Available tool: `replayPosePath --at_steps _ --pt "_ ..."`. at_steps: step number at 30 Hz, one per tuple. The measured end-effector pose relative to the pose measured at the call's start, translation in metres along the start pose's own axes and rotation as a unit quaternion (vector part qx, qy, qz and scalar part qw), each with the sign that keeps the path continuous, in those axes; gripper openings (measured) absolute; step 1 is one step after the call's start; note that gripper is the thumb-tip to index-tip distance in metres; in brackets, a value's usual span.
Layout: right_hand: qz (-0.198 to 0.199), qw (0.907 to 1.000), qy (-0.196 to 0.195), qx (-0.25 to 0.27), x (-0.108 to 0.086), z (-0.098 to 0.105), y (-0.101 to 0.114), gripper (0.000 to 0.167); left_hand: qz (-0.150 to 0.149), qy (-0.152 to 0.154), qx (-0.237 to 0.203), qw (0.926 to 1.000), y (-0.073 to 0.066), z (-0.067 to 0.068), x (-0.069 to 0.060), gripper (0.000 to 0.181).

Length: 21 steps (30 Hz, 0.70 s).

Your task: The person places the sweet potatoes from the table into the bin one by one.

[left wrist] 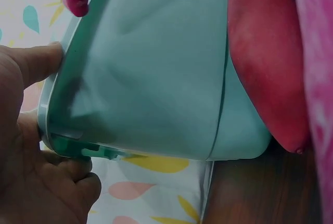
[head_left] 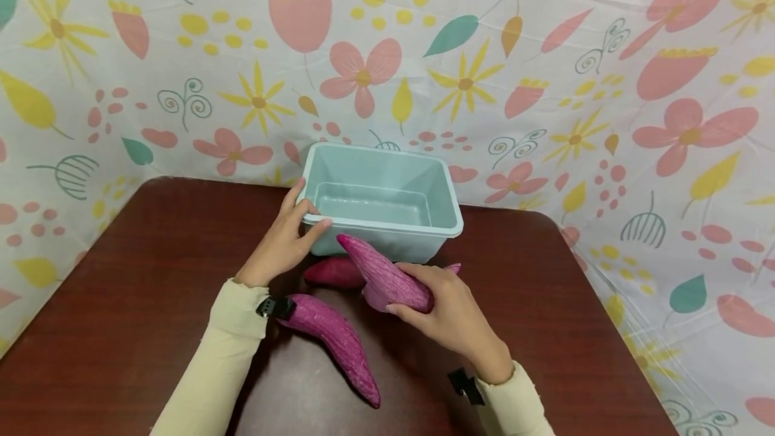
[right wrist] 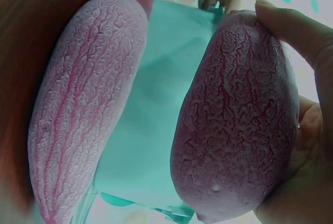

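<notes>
My right hand (head_left: 451,311) grips a purple, wrinkled sweet-potato-like object (head_left: 387,274), raised and tilted in front of the bin. In the right wrist view the held piece (right wrist: 234,120) lies between thumb and fingers, beside another pale purple piece (right wrist: 88,104). My left hand (head_left: 281,241) holds the left front rim of the light blue bin (head_left: 387,237), thumb on the near edge. Against the bin's front lies a red piece (head_left: 333,273), also seen in the left wrist view (left wrist: 268,57). A curved purple piece (head_left: 336,338) lies nearer, by the left wrist.
The brown table (head_left: 151,274) extends to both sides. Behind it and around the sides hangs a white curtain (head_left: 514,32) with flower and leaf prints. No contents show in the bin in the head view.
</notes>
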State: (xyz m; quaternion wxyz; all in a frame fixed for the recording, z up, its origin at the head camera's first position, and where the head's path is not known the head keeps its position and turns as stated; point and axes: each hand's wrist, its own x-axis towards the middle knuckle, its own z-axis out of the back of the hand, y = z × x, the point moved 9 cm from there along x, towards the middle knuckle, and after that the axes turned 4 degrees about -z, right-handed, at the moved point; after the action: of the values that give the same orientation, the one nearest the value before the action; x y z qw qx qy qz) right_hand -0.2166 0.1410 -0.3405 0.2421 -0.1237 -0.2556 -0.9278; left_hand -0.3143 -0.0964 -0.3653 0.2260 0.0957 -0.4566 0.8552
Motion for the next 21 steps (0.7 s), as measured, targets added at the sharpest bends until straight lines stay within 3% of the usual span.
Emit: replayPosePath --at_steps 21 --pt "-0.005 0.9998 -0.02 -0.005 0.019 0.023 -0.002 0.057 -0.002 -0.001 0.009 1.0 0.001 -0.001 0.001 0.029"
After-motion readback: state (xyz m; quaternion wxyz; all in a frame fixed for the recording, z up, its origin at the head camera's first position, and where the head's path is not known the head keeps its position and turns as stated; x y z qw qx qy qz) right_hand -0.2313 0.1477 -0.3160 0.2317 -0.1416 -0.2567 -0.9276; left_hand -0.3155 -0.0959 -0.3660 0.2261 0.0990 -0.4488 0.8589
